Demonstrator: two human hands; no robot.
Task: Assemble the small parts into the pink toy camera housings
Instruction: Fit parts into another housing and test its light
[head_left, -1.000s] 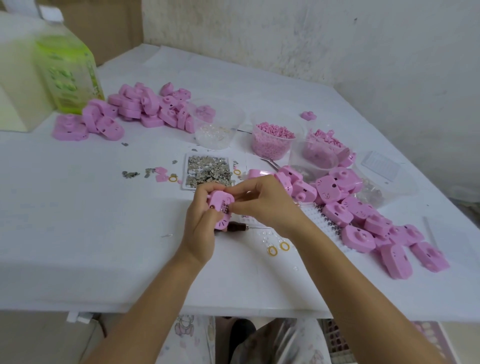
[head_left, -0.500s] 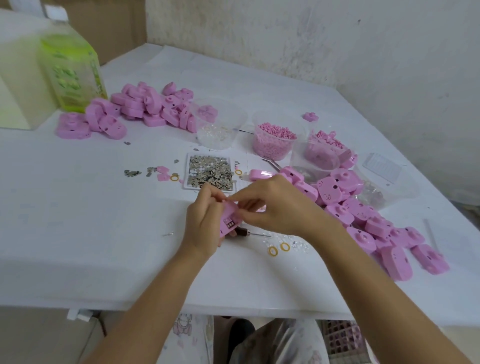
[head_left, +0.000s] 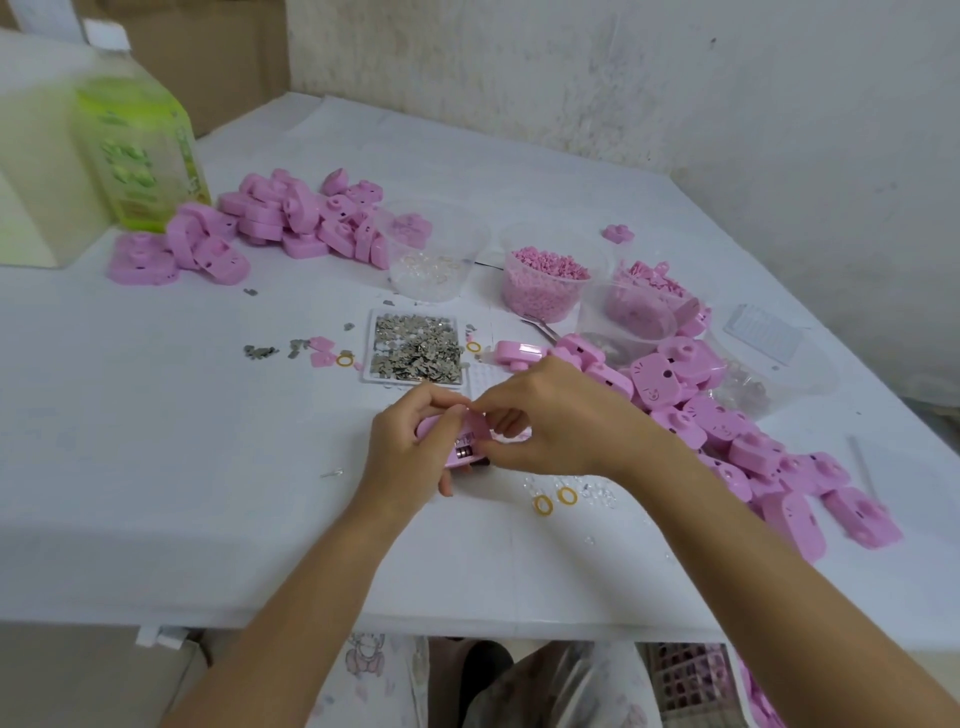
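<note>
**Q:** Stage of work?

**A:** Mid-assembly, by the look of it. One pink housing (head_left: 464, 448) held just above the table (head_left: 156, 441), directly in front of the tray of metal pieces (head_left: 415, 349). Left hand (head_left: 410, 447) wrapped round the housing's left end, fingers curled and gripping. Right hand (head_left: 556, 421) pinching at its upper edge with thumb and forefinger, other fingers loosely bent. Small part under the pinch, if any: too small to make out.

**Q:** Done, and left to do?

**A:** Hard to count. Large heap of housings (head_left: 727, 431) immediately right of the hands; second heap (head_left: 291, 218) far left, beside the green bottle (head_left: 140, 156). Finished or waiting: cannot tell for either. Tub of pink bits (head_left: 545, 280) and metal tray both well filled, so probably a good deal left.

**Q:** Edges and free room?

**A:** Near table edge just below the forearms; little depth there for setting anything down. Broad bare surface to the left of the hands, best room for moving. Right side crowded: heap trailing toward the table's right edge, tubs behind it. Two yellow rings (head_left: 553, 500) and scattered clear pieces close under the right wrist, likely to be swept off by a careless forearm.
</note>
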